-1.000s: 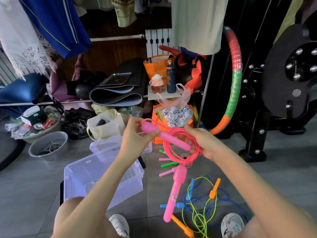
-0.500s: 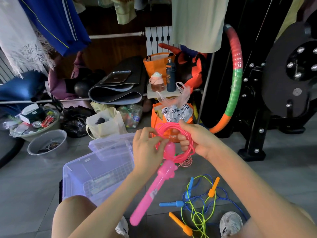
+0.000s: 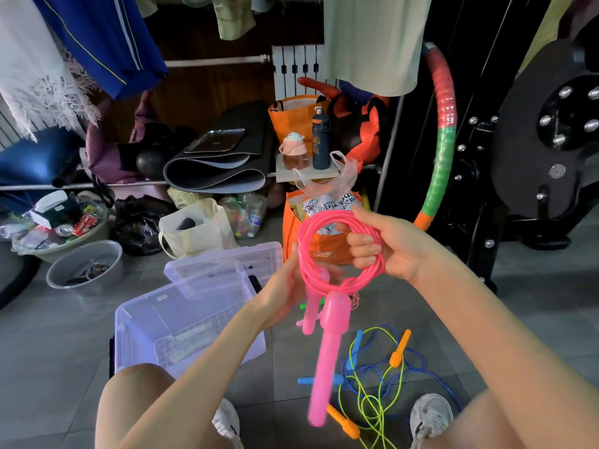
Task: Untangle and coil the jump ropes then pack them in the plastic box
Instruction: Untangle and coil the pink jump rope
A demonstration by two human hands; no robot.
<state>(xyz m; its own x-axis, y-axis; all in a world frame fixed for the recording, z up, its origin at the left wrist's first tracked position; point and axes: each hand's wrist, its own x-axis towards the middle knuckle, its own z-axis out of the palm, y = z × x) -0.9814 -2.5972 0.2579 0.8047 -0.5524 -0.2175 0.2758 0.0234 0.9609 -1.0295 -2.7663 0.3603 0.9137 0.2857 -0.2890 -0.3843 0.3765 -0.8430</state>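
2 pink handles [image 3: 330,345] hang below the coiled pink jump rope [image 3: 324,217], which you hold up in front of you, above the floor. Your right hand [image 3: 392,251] grips the coil, fingers curled through its loops. Your left hand [image 3: 282,290] touches the coil's lower left side, with 1 handle against the palm; whether it grips is unclear. The clear plastic box [image 3: 168,322] stands open on the floor under your left forearm, its lid [image 3: 227,259] just behind. A blue-handled rope [image 3: 319,380] and an orange-handled rope [image 3: 400,348] lie tangled on the floor between your shoes [image 3: 431,413].
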